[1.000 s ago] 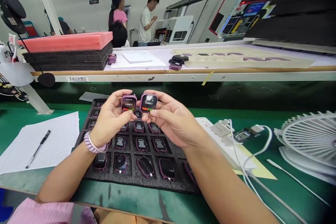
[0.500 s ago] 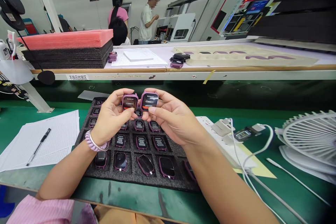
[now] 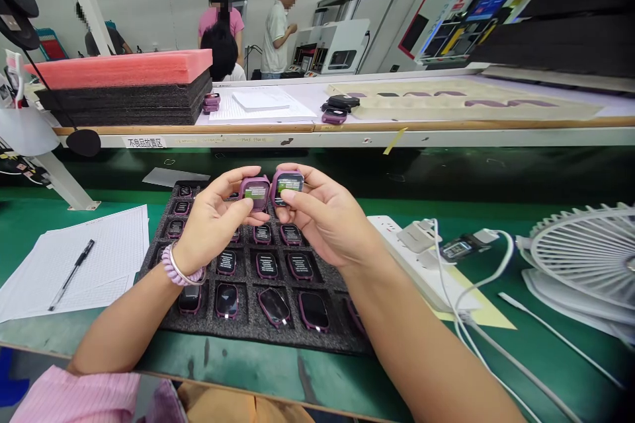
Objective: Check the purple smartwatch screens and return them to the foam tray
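Between thumb and fingers, my left hand (image 3: 218, 218) holds a purple-framed watch (image 3: 256, 190), its lit screen showing green and pale bands. My right hand (image 3: 322, 218) grips a second purple watch (image 3: 288, 182) with a similar lit screen, the thumb lying on its glass. The two watches are side by side above a dark foam tray (image 3: 248, 336). In the tray's compartments lie several purple watches; one (image 3: 267, 264) shows white text and another (image 3: 313, 310) has a dark screen. My hands and forearms hide part of the tray.
Left of the tray, a pen (image 3: 72, 274) lies on gridded paper (image 3: 119, 238). To the right are a power strip (image 3: 387, 228), cables and a white fan (image 3: 585, 248). Foam stacks (image 3: 124, 102) stand on the raised shelf (image 3: 228, 135). Several people are beyond it.
Both watch screens have switched from dark with an orange-red strip to green and pale bands. Both hands have shifted slightly right, and my right thumb now lies higher on its watch's screen.
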